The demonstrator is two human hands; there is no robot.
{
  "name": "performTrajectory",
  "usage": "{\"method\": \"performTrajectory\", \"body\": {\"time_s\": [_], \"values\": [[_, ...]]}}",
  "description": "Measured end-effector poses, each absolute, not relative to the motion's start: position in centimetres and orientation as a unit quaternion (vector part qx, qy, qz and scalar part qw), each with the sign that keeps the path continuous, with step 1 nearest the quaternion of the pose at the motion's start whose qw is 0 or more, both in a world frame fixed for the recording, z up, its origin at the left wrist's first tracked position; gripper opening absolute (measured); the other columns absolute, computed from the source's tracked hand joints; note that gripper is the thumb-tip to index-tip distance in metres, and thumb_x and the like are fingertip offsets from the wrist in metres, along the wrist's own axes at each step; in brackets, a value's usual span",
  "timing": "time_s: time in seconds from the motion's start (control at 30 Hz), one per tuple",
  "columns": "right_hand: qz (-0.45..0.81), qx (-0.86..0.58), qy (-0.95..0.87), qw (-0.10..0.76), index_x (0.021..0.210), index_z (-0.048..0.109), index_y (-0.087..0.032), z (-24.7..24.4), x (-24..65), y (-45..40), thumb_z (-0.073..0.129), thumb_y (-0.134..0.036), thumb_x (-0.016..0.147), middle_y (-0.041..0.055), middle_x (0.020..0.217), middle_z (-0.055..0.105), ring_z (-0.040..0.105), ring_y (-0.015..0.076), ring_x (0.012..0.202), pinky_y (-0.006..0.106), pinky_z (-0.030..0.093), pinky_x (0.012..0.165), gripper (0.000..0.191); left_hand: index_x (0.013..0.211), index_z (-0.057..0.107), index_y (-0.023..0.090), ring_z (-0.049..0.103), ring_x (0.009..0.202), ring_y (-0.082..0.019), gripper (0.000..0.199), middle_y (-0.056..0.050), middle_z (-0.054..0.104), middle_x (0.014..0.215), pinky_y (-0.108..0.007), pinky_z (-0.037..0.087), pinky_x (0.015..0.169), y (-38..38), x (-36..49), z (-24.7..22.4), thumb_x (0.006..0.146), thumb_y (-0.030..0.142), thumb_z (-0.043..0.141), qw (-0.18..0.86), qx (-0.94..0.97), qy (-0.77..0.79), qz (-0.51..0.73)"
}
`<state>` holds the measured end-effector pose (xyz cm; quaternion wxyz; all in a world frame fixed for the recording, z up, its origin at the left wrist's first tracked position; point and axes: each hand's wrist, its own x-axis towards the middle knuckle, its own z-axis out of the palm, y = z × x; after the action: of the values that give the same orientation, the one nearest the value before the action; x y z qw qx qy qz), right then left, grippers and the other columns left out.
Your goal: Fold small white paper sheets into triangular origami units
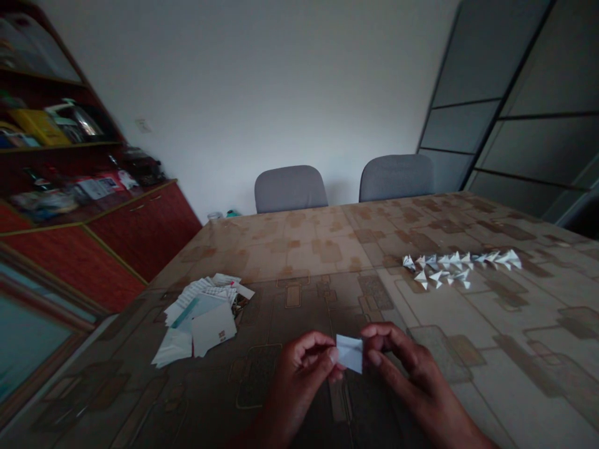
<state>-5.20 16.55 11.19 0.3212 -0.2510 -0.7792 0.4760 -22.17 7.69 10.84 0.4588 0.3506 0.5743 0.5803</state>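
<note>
A small white piece of paper [350,353] is held above the table, near its front edge. My left hand [306,368] pinches its left side between thumb and fingers. At the paper's right edge is my right hand [402,362], thumb and index finger slightly apart on either side of the corner; whether they touch it is hard to tell. A pile of loose paper sheets [213,327] lies to the left on the patterned table [309,243]. Several small folded paper pieces [461,259] stand in two rows to the right.
Two grey chairs [291,188] stand behind the table's far edge, against the white wall. A red-brown cabinet [140,227] with shelves of bottles and boxes is at the left. Grey sliding doors [472,93] rise at the right.
</note>
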Motion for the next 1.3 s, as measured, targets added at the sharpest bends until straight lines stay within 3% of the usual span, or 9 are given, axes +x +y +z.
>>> {"method": "performTrajectory", "body": {"time_s": [0.23, 0.47, 0.6, 0.7, 0.9, 1.07, 1.3], "values": [[0.421, -0.194, -0.832, 0.305, 0.106, 0.054, -0.029, 10.8, -5.1, 16.5, 0.051, -0.016, 0.092, -0.0006, 0.091, 0.063, 0.063, 0.0159, 0.084, 0.026, 0.050, 0.075, 0.020, 0.071, 0.063, 0.015, 0.059, 0.053, -0.014, 0.039, -0.002, 0.064, 0.063, -0.024, 0.045, 0.055, 7.9, -22.5, 10.7, 0.067, 0.051, 0.076, 0.470, 0.328, 0.572, 0.587], [0.425, -0.151, -0.847, 0.282, 0.098, 0.057, -0.027, 11.2, -5.2, 16.4, 0.050, -0.011, 0.090, 0.0003, 0.091, 0.064, 0.063, 0.0170, 0.085, 0.027, 0.050, 0.074, 0.019, 0.077, 0.061, 0.016, 0.055, 0.055, -0.011, 0.028, 0.001, 0.060, 0.066, -0.021, 0.043, 0.053, 8.0, -22.8, 10.8, 0.070, 0.040, 0.073, 0.478, 0.358, 0.558, 0.577], [0.417, -0.173, -0.849, 0.274, 0.097, 0.057, -0.025, 11.0, -5.3, 16.4, 0.052, -0.008, 0.085, 0.0012, 0.090, 0.063, 0.063, 0.0174, 0.082, 0.027, 0.050, 0.071, 0.021, 0.080, 0.058, 0.018, 0.058, 0.063, -0.013, 0.014, 0.000, 0.061, 0.072, -0.021, 0.045, 0.059, 7.9, -22.6, 10.5, 0.076, 0.028, 0.066, 0.423, 0.408, 0.560, 0.585], [0.383, -0.187, -0.864, 0.267, 0.093, 0.058, -0.024, 10.7, -5.4, 16.7, 0.052, -0.006, 0.082, 0.0025, 0.089, 0.063, 0.062, 0.0185, 0.083, 0.028, 0.050, 0.070, 0.021, 0.078, 0.060, 0.018, 0.060, 0.069, -0.015, 0.004, -0.001, 0.063, 0.074, -0.022, 0.045, 0.064, 7.9, -22.6, 10.2, 0.079, 0.021, 0.059, 0.379, 0.458, 0.589, 0.547], [0.255, -0.194, -0.917, 0.236, 0.080, 0.064, -0.022, 9.6, -5.6, 17.2, 0.056, -0.006, 0.082, 0.0032, 0.084, 0.063, 0.059, 0.0207, 0.081, 0.030, 0.046, 0.068, 0.018, 0.080, 0.066, 0.018, 0.061, 0.069, -0.016, 0.011, -0.002, 0.066, 0.074, -0.023, 0.043, 0.065, 7.7, -22.9, 9.4, 0.083, 0.017, 0.056, 0.307, 0.554, 0.654, 0.413], [0.220, -0.178, -0.938, 0.200, 0.079, 0.068, -0.023, 9.1, -5.7, 17.3, 0.063, -0.012, 0.085, 0.0014, 0.077, 0.063, 0.058, 0.0194, 0.076, 0.031, 0.042, 0.070, 0.014, 0.082, 0.068, 0.017, 0.060, 0.085, -0.019, 0.014, -0.004, 0.064, 0.087, -0.025, 0.041, 0.072, 7.2, -22.9, 10.3, 0.077, 0.006, 0.063, 0.196, 0.656, 0.666, 0.295], [0.220, -0.165, -0.946, 0.172, 0.080, 0.069, -0.024, 9.3, -5.4, 17.6, 0.066, -0.010, 0.083, 0.0010, 0.077, 0.065, 0.059, 0.0202, 0.079, 0.032, 0.041, 0.073, 0.015, 0.083, 0.068, 0.018, 0.060, 0.083, -0.021, 0.025, -0.003, 0.064, 0.086, -0.029, 0.039, 0.070, 6.8, -22.3, 10.1, 0.068, 0.027, 0.085, 0.152, 0.705, 0.652, 0.233]]}}
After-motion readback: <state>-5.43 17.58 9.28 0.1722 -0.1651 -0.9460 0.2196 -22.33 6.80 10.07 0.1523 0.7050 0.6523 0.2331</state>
